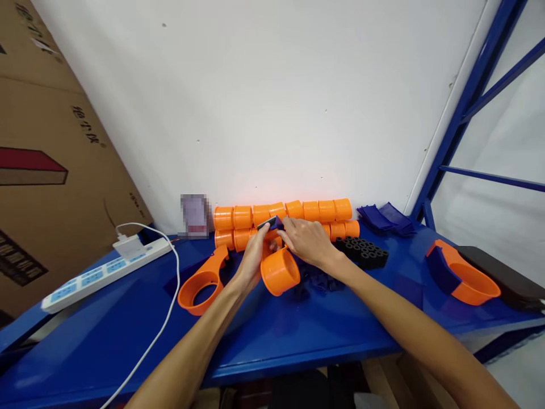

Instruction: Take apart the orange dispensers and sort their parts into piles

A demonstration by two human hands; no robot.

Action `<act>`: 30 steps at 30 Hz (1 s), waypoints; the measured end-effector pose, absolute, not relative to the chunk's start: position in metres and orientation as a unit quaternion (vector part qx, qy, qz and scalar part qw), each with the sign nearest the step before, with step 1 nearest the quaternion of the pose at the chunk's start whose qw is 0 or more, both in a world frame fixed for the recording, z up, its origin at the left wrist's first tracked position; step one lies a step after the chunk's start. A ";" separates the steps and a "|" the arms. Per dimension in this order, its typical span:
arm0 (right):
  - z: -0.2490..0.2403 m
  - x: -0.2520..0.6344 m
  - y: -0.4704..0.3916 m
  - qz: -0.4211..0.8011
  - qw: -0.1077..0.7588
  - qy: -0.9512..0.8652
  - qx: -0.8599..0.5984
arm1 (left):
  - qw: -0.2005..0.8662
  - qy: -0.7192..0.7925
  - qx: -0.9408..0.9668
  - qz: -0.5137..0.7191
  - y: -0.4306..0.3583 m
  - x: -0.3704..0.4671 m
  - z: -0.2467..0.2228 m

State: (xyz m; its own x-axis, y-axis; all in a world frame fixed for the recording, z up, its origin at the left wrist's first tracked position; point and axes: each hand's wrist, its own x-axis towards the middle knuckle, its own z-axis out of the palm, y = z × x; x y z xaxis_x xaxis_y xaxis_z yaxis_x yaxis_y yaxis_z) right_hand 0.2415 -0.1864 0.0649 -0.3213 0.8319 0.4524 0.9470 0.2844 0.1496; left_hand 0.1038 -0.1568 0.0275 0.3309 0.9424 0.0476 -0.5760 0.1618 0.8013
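My left hand (pixel 254 250) is closed around the handle end of an orange plastic part whose round cup-like ring (pixel 280 274) hangs tilted below my fingers. At the top of that handle, beside my left thumb, sits a small dark blue piece (pixel 277 224) with a blackish strip. My right hand (pixel 307 241) pinches at this blue piece from the right, its fingertips touching it. How the blue piece joins the orange part is hidden by my fingers. Left of my forearm lies a similar orange ring with a handle (pixel 200 286).
Orange cylinders (pixel 242 217) lie stacked along the wall. Right of them are a black block with round holes (pixel 361 251) and dark blue panels (pixel 385 218). Small dark blue pieces (pixel 321 282) lie beneath my right hand. A power strip (pixel 106 272) with a white cable (pixel 174 295) runs left.
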 end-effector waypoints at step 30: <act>0.072 0.306 -0.172 -0.230 0.235 -0.756 -0.566 | 0.693 0.331 0.403 0.497 -0.164 0.085 0.056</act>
